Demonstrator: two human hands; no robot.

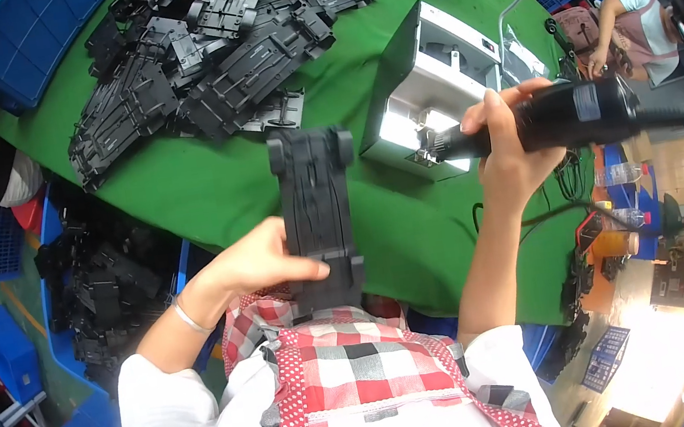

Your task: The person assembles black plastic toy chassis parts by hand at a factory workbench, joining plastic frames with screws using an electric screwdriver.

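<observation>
My left hand [260,260] grips a black plastic toy car chassis [314,195] by its near end, thumb across its face. The chassis is upright in front of my checked apron, with a wheel-like block at each corner. In my right hand [507,144] is a black electric screwdriver [575,115], held level with its cord trailing off to the right. Its tip points left, at the lit front of a white and black screw feeder [393,77]. I cannot tell whether the tip touches a screw there.
A heap of black chassis [253,61] covers the far left of the green tablecloth [414,238]. More black parts lie in a blue bin [61,311] at lower left. Blue crates [42,37] stand at the back. Another person [636,19] works at far right; a sleeve shows at far left.
</observation>
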